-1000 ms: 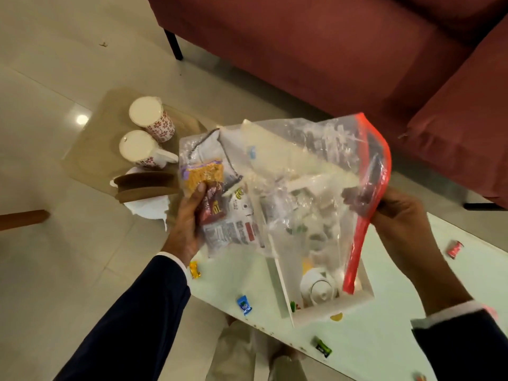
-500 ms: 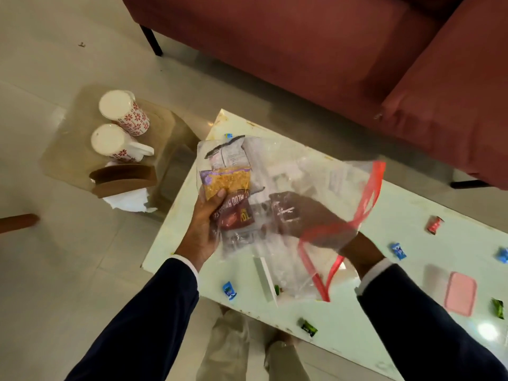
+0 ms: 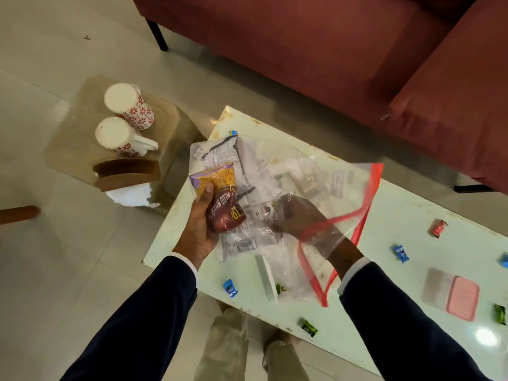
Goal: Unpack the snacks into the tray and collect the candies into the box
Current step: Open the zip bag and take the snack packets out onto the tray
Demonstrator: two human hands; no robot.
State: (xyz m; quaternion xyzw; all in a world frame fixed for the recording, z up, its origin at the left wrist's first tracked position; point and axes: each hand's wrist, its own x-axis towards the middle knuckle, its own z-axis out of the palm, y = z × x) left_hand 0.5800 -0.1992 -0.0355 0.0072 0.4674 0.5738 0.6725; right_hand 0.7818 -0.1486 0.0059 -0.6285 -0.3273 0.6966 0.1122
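Head view: left hand (image 3: 202, 229) gripping snack packets (image 3: 220, 199) through clear zip bag (image 3: 288, 188) at frame centre. Right hand (image 3: 295, 220) reaching inside bag, fingers' curl hidden by plastic, cannot tell its hold. Tray (image 3: 266, 279) lying under bag at 6 o'clock; candies (image 3: 230, 288) lying scattered on table (image 3: 412, 215). Step: unpacking snacks. Next: pulling packet out, dropping into tray.

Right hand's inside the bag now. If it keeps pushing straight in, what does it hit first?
Probably the white snack packet at the right hand's fingertips, with the red packet just beyond; depth through the plastic bag is unclear.
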